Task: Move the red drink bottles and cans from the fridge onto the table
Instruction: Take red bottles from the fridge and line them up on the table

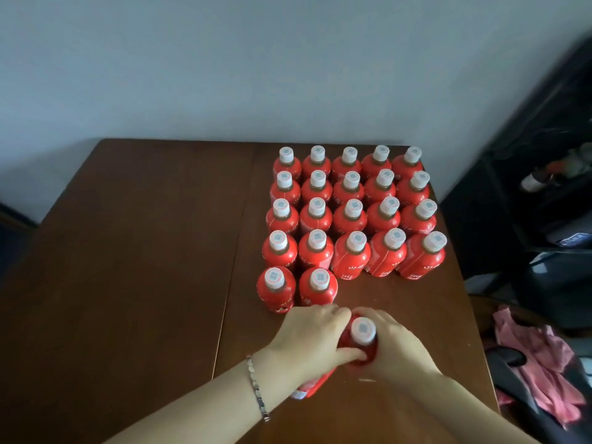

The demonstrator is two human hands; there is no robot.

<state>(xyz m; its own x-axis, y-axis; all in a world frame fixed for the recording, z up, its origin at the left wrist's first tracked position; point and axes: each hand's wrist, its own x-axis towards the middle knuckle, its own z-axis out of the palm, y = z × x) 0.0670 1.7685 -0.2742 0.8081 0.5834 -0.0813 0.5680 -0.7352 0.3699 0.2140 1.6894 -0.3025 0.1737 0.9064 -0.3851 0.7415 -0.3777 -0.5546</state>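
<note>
A red bottle [358, 344] is held by the left hand [307, 341] and right hand [397, 344] near the table [128, 251]'s front edge, with the left half bare.

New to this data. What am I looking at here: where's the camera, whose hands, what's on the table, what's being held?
There is no robot here: a person does the work with bare hands. The one picture comes from a wide-angle camera worn on their head, looking forward and down, so the arms enter from the bottom edge.

The brown wooden table stands against a pale wall. On its right half stand red bottles with white caps, upright in tidy rows: four rows of five, then a nearer row with only two.

Both hands close around one more red bottle near the table's front. The left hand, with a metal bracelet on its wrist, grips one side; the right hand grips the other. It looks likely to go next into the short row.

The fridge is not in view. Dark clutter and pink cloth lie at the right.
</note>
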